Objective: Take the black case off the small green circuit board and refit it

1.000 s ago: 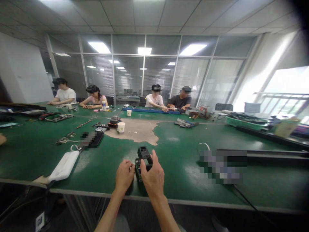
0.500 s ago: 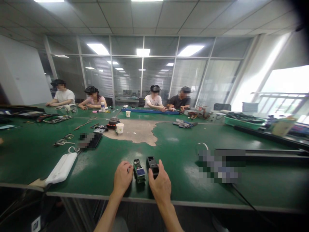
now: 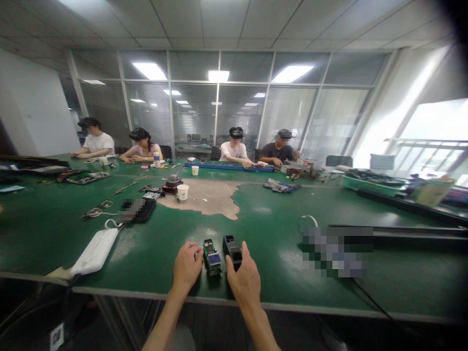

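Observation:
A narrow green circuit board [image 3: 213, 261] with a small blue-grey screen lies on the table between my two hands. Just left of it rests my left hand [image 3: 187, 267], its fingers curled in; whatever they may hold is hidden. To the board's right is a black plastic casing [image 3: 232, 249], with openings and a row of small buttons or slots. My right hand [image 3: 245, 278] grips the casing's near end, thumb on its left side and fingers on its right. The casing and the board lie apart, side by side.
On the green table [image 3: 270, 292], a white power strip [image 3: 95, 251] lies left and a blurred-out object [image 3: 332, 253] right. Farther off are a paper cup [image 3: 183, 192], pliers-like tools [image 3: 280, 185] and a green basket [image 3: 373, 184]. Several people sit across the table.
The view has shifted slightly. My hands, the circuit board and the casing keep their places relative to one another. Across the table, the person in dark clothing has raised one hand.

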### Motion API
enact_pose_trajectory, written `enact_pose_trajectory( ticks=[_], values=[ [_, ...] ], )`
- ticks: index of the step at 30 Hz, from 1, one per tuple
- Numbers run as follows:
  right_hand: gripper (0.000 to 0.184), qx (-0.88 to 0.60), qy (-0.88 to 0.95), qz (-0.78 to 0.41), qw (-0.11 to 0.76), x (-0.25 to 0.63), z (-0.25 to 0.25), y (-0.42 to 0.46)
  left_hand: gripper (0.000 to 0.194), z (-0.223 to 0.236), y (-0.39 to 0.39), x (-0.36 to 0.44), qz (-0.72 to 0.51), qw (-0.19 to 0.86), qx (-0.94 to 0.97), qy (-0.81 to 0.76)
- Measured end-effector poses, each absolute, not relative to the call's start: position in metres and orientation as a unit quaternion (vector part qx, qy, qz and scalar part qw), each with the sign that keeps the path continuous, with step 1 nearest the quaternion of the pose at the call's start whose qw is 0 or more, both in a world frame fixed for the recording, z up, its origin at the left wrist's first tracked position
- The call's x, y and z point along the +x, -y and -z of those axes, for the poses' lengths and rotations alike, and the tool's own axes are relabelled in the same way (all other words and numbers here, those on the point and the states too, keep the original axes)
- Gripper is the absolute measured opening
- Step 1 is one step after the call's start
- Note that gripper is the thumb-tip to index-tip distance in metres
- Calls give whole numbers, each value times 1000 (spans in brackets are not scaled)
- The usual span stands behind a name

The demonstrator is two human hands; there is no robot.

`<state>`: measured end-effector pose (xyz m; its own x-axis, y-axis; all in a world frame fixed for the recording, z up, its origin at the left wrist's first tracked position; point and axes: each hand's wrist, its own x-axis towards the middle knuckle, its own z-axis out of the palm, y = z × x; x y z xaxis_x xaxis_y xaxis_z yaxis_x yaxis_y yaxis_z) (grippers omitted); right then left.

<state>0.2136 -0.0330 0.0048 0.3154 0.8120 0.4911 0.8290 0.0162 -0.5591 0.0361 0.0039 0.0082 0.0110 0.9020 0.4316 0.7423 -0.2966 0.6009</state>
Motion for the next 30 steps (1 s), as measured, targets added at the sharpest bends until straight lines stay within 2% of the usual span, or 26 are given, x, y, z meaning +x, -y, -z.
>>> enact_pose_trajectory(
  ticks=[12, 21, 30],
  values=[
    [70, -657, 557, -69, 504, 197, -57, 39, 24, -8, -4, 36, -396, 100, 699, -586],
    [66, -635, 609, -75, 469, 165, -53, 41, 23, -9, -3, 36, -404, 107, 697, -583],
    [66, -662, 629, -26, 408, 154, -45, 46, 24, -8, -4, 35, -414, 116, 690, -583]
  ],
)
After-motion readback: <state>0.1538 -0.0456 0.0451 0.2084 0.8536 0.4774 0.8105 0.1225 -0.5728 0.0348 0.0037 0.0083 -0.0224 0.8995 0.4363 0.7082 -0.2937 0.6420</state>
